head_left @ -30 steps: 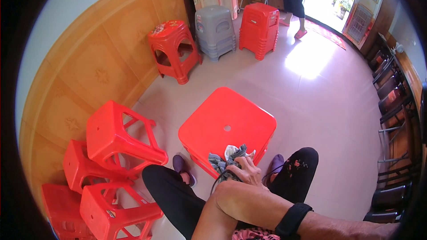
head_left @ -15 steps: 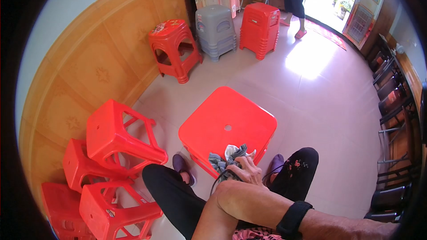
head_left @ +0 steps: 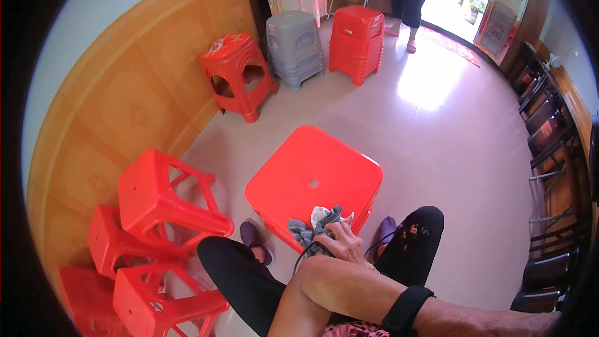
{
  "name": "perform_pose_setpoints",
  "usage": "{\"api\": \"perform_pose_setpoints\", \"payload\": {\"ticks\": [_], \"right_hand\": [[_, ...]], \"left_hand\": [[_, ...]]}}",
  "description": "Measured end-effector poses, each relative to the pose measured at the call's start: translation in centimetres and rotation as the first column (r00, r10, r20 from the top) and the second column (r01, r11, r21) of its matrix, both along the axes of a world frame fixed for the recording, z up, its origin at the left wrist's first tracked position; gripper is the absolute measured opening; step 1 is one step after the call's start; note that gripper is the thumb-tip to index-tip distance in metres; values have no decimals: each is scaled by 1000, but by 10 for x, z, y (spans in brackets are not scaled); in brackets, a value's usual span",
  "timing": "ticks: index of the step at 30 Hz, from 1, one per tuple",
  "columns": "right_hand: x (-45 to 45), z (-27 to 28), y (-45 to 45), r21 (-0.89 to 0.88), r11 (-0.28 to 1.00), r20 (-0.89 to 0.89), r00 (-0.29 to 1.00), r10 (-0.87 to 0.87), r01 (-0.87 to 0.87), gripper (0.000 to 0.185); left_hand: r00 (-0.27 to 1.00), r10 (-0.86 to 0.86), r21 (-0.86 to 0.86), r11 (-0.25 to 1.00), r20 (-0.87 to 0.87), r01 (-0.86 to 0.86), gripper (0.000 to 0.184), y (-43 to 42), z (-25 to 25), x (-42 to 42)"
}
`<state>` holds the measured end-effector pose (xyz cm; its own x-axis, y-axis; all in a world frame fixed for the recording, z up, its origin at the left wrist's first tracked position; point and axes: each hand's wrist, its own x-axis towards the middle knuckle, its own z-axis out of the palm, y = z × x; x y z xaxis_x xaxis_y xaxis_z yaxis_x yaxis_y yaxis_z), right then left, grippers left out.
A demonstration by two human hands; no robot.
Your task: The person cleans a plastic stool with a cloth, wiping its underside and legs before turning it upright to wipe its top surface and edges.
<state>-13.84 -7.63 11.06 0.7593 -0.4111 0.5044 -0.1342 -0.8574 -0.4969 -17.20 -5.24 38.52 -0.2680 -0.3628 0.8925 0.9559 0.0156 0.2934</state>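
My right hand (head_left: 342, 240) is closed on a crumpled grey and white cloth (head_left: 317, 224), at the near edge of a red square stool top (head_left: 315, 168) with a small round hole. A thin dark cord curves beside the fingers. In front of my right wrist, a bare bent arm (head_left: 355, 281) with a dark band (head_left: 405, 309) crosses my lap and hides part of it. That arm runs out toward the lower right; my left hand does not show. My knees in black trousers and my purple shoes are on both sides of the stool.
Several red stools (head_left: 146, 193) stand at the left by the wooden wall panel. Farther back are a flowered red stool (head_left: 240, 81), grey stacked stools (head_left: 294, 47) and red stacked stools (head_left: 355, 43). A person (head_left: 409, 0) stands near the bright doorway. Dark chairs (head_left: 549, 140) line the right side.
The camera view has tilted and shifted slightly. The person near the doorway has changed leg position. My right hand keeps its hold on the cloth at the same stool edge.
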Motion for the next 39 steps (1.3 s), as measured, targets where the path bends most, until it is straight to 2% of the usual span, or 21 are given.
{"api": "perform_pose_setpoints", "payload": {"ticks": [14,17,29,34,39], "right_hand": [[1,8,1,46,999,-19,1000,-7,8,31],[0,9,-1,-21,1000,18,1000,-1,1,31],[1,3,1,69,998,-14,1000,8,-7,31],[1,4,-1,-40,999,1,1000,-8,8,30],[0,5,0,-6,1000,-13,1000,-2,2,31]], "left_hand": [[1000,-10,6,1000,-6,11,25,0,0,-4],[1000,-20,3,1000,-11,20,25,-1,0,-4],[999,-51,15,999,-1,51,25,-3,3,-12],[998,-60,6,998,14,60,24,-4,6,-22],[997,-79,12,997,-3,79,24,-3,5,-21]]}}
